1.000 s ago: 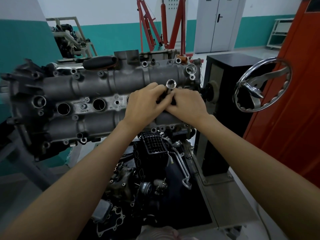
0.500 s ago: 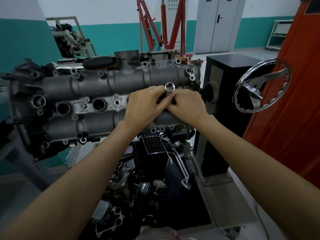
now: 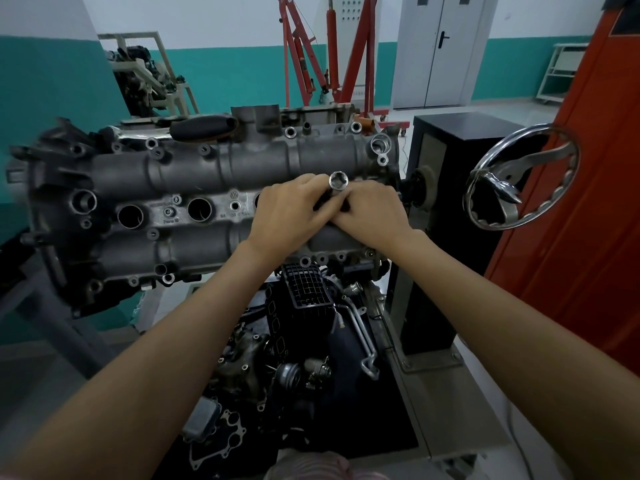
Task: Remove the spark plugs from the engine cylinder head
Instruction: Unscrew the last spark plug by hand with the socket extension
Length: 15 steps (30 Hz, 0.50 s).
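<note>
Both hands meeting over the right part of the cylinder head [image 3: 194, 174], mounted on a stand. Left hand [image 3: 289, 211] curled round a socket [image 3: 337, 183], its open hex end poking up between the fingers; right hand [image 3: 372, 211] curled against the same tool from the other side, fingertips hidden, touching the left. Two bare plug wells [image 3: 131, 215] well apart to the left, a third half-covered by the left hand. No spark plug visible. Just beyond the head's right edge, a black column [image 3: 446, 202] and handwheel [image 3: 523, 174] close in; orange panel [image 3: 588, 202] further right. More free space left and toward the red hoist [image 3: 332, 57] behind.
</note>
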{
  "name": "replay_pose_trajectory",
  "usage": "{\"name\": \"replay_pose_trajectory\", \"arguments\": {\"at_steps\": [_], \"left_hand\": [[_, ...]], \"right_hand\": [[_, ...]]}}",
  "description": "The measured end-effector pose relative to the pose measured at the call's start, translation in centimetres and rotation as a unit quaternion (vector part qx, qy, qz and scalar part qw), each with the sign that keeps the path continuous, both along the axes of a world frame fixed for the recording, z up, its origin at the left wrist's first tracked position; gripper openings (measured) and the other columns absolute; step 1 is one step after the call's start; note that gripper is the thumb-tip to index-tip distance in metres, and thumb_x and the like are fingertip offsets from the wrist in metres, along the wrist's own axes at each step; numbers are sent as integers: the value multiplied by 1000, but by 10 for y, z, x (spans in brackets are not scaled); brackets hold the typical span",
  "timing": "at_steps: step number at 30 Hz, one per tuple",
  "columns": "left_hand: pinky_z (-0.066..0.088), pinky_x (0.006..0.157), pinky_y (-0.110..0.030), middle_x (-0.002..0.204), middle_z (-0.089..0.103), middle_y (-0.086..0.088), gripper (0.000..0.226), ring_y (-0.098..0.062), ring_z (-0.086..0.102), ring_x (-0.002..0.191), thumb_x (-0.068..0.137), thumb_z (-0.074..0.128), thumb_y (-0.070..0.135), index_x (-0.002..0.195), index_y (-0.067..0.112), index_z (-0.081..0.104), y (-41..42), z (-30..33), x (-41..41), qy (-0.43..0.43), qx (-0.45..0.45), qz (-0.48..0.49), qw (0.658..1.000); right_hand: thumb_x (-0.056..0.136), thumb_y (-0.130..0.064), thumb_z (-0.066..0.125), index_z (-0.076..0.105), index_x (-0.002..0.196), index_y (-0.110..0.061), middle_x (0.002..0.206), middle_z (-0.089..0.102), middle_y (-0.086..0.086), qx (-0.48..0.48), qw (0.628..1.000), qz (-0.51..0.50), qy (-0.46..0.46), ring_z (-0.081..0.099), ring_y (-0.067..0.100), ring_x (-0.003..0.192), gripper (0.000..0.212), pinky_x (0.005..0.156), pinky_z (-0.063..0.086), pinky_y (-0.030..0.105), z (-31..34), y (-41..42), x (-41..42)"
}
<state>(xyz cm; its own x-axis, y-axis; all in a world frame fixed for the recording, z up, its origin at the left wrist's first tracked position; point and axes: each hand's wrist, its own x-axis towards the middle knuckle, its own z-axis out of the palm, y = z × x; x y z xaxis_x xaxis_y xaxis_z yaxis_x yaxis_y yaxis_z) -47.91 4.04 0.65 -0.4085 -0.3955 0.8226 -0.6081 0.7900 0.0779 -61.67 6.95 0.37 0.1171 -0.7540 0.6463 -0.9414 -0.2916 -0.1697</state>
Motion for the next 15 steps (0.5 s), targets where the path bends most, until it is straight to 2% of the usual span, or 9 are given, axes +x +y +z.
{"name": "replay_pose_trajectory", "arguments": {"at_steps": [2,5,7,10,12,15], "left_hand": [[35,43,-30,58,59,-3,52,-20,55,51,89,41,50,66,7,61,1,1,1,-7,3,9,1000],[42,49,-39,66,61,-2,55,-20,57,59,87,37,55,75,7,61,5,3,0,-30,25,10,999],[41,49,-36,67,59,0,46,-20,55,59,87,40,50,79,8,55,7,6,0,-32,38,9,999],[27,46,-29,59,44,6,28,-22,46,54,88,50,34,72,13,40,8,14,-5,-49,74,37,995],[21,45,-25,54,38,7,33,-18,38,50,88,48,34,63,15,36,6,21,-10,-72,105,80,989],[18,43,-23,48,35,5,48,-11,30,43,90,47,39,50,17,32,7,31,-16,-104,109,137,979]], "right_hand": [[86,-23,54,62,76,-10,76,66,10,-8,1000,7,-13,58,31,73,18,58,27,29,0,1,0],[85,-23,54,59,81,-13,69,60,5,4,1000,18,-13,57,27,69,12,57,25,27,0,2,-2],[86,-28,51,50,84,-16,67,52,-3,28,999,17,2,55,22,65,12,55,29,28,0,1,-2],[89,-26,47,35,90,-13,63,48,-6,45,998,39,-14,46,19,54,17,49,29,31,1,1,-6],[90,-18,46,32,90,-16,63,46,-6,58,993,67,-73,44,18,55,13,49,28,32,3,6,-8],[89,-5,40,43,87,-16,70,53,-4,36,954,96,-283,49,11,62,12,57,38,28,5,17,-8]]}}
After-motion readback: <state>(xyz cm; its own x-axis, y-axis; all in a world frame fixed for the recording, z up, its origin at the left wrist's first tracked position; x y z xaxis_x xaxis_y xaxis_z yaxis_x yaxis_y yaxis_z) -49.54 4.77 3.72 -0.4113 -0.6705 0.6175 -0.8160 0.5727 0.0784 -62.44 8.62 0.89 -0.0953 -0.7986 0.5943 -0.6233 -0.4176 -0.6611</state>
